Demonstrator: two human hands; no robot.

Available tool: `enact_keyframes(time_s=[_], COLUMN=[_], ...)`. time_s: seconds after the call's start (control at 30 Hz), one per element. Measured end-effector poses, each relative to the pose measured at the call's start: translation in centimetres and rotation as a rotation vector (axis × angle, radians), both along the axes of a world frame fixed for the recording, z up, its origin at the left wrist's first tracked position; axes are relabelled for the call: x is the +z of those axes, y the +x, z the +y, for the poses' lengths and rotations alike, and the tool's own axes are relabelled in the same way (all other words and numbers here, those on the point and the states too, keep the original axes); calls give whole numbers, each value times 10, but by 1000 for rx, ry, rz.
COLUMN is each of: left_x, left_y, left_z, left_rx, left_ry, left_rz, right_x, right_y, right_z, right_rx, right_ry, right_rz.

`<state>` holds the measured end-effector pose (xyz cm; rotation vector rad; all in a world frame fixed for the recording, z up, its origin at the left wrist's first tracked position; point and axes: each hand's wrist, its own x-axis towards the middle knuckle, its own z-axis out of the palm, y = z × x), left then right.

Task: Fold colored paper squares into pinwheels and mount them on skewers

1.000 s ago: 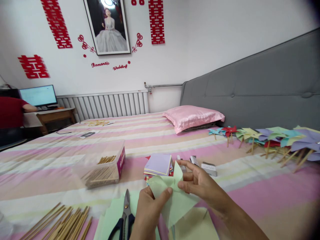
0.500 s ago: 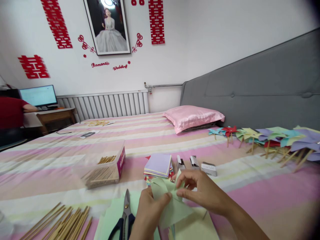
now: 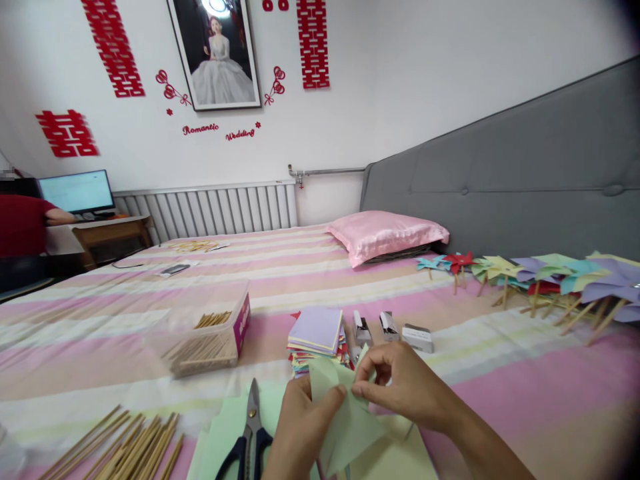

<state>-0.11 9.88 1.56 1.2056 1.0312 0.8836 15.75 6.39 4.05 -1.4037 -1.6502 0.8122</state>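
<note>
A pale green sheet of pinwheel paper [image 3: 345,427], with cut flaps, is held up between both hands. My left hand [image 3: 307,417] pinches it from the left, thumb over its middle. My right hand [image 3: 395,380] has thumb and fingertips closed on a curled flap at the paper's upper right. Scissors [image 3: 253,427] with dark handles lie beside my left hand on green paper sheets [image 3: 225,427]. Below the held paper are cream sheets [image 3: 400,453]. Just beyond my hands sits a stack of coloured paper squares [image 3: 315,332].
Thin wooden sticks [image 3: 135,447] lie at the front left, behind them a clear box [image 3: 210,333] holding more sticks. Small boxes [image 3: 387,325] stand past my right hand. Finished pinwheels [image 3: 550,277] line the right side by the headboard [image 3: 525,160]. A person [image 3: 23,227] sits far left.
The green paper has turned and tilted a little between my hands. My right hand has shifted slightly down and right with its flap; the paper stack shows more.
</note>
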Motion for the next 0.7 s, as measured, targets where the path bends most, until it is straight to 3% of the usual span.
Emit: enact_keyframes(time_s=[0.7], left_x=[0], left_y=[0], left_z=[0], left_rx=[-40], left_ry=[18], left_rz=[-31], right_x=[0], right_y=[-1], right_z=[2], right_rx=[-39], right_ry=[48], right_rz=[-19])
